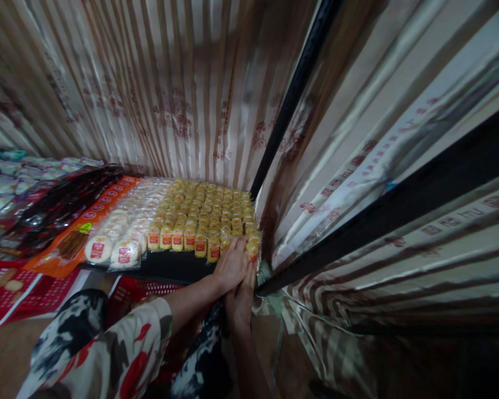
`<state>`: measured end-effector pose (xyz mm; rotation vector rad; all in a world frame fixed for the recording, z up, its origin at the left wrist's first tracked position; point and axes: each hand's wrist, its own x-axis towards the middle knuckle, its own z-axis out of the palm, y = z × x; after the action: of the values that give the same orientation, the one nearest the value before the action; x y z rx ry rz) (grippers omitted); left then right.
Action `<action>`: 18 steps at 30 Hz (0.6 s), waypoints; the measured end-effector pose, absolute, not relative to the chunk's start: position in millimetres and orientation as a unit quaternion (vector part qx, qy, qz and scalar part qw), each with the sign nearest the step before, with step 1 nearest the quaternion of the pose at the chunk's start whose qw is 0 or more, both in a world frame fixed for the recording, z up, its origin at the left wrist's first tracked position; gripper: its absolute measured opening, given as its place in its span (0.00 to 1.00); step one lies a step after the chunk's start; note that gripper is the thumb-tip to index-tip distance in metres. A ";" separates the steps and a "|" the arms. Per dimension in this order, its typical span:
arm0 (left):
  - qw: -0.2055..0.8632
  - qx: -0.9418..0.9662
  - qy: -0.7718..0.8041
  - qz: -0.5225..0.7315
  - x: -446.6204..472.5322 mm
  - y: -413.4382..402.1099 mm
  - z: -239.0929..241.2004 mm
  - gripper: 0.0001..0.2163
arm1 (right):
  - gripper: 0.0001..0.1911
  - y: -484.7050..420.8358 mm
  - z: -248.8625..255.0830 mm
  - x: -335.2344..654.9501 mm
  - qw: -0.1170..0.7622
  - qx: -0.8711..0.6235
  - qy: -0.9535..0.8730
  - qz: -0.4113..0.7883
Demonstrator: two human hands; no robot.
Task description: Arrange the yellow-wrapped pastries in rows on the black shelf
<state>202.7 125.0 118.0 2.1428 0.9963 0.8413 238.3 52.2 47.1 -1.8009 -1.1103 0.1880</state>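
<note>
From the head view, my left hand lies palm down over the front right corner of the block of small yellow packets, fingers loosely curled across the nearest ones. I cannot tell whether it actually grips a packet or only presses on them. My right hand comes up from below, just beside the left and touching it, its fingertips reaching the corner packet at the very edge of the dark shelf. Whether that hand is pinching the packet or just steadying it is hidden by the angle and the dim light.

The packets stand in tight rows on the shelf, with the striped curtain behind them and a dark pole rising at the right corner. Left of them lie round white packets, then orange packs.

I judge the risk sits at that corner. The packets there stand right at the shelf lip, so a sideways nudge could tip one off into the gap by the curtain. Both my hands crowd the same spot, so one may knock a row the other has squared. Pressing too hard could topple neighbours backward, domino fashion.
</note>
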 end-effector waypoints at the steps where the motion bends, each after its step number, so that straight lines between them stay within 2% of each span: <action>1: 0.304 0.817 0.367 0.324 198.3 124.1 115.5 0.18 | 0.32 53.1 45.2 238.6 0.486 -0.741 -0.457 0.073; 8: 0.285 0.875 0.297 0.254 183.2 122.1 97.1 0.20 | 0.34 56.0 36.5 240.2 0.486 -0.740 -0.461 0.060; 18: 0.253 0.896 0.292 0.219 186.7 122.0 97.6 0.22 | 0.33 57.9 30.6 244.6 0.450 -0.744 -0.494 0.027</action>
<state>186.7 122.0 97.6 2.4363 0.7927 0.5962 244.6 57.9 30.6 -1.8388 -1.2221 0.0677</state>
